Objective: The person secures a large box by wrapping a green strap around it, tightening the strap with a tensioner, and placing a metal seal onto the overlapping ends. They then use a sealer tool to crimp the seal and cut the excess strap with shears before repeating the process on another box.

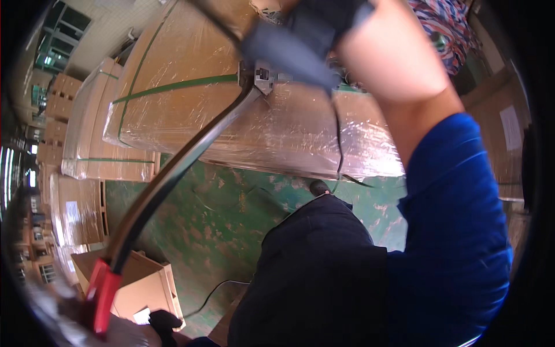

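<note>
A long-handled strapping tool (191, 153) runs from the lower left up to its metal head (263, 78), which sits at the green strap (185, 87) around a film-wrapped carton load (231, 127). My left hand (63, 315), in a pale glove and smeared by motion, is closed around the tool's red grip. My right arm (451, 168), in a blue sleeve, reaches up past the tool head. A blurred dark grey piece (289, 55) and a black band (329, 23) cover my right wrist area. My right hand's fingers are hidden or blurred near the top edge.
More wrapped, green-strapped loads (95, 124) stand at the left on pallets. An open carton (141, 283) is at lower left, with a black cord (211, 295) beside it. Loose dark strap (338, 136) hangs before the load. The green floor (214, 214) is worn.
</note>
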The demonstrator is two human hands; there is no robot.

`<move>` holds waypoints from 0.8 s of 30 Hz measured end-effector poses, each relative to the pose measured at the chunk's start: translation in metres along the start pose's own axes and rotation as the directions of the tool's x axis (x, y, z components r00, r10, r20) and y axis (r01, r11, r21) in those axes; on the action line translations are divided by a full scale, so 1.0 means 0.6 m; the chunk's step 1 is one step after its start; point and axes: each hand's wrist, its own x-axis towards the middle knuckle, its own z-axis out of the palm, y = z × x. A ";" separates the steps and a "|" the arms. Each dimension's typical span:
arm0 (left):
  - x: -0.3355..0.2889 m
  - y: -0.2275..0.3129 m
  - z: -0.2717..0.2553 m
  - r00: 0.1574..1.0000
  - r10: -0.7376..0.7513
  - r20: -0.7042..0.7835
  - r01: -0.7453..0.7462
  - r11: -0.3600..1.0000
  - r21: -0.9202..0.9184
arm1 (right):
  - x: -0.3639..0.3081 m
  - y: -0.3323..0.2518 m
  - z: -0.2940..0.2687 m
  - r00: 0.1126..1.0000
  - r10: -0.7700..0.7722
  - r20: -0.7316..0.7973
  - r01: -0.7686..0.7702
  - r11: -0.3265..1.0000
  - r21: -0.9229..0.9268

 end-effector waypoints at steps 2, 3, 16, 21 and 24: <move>-0.046 0.003 -0.037 0.951 -0.182 0.250 0.078 0.923 0.376 | -0.002 0.049 -0.048 0.996 0.016 -0.086 -0.004 0.990 0.138; -0.108 -0.023 -0.073 0.889 -0.359 0.284 0.291 0.922 0.254 | -0.011 0.078 -0.082 0.991 0.032 -0.127 -0.005 0.978 0.207; -0.221 0.029 0.008 0.524 -0.742 0.417 0.396 0.646 0.653 | -0.035 0.347 -0.373 0.786 0.386 -0.483 0.110 0.682 0.723; -0.219 0.054 0.015 0.435 -0.789 0.434 0.478 0.611 0.631 | -0.044 0.396 -0.373 0.800 0.394 -0.452 0.058 0.700 0.712; -0.197 0.037 0.025 0.459 -0.733 0.501 0.484 0.680 0.551 | -0.068 0.417 -0.399 0.817 0.420 -0.396 0.054 0.627 0.777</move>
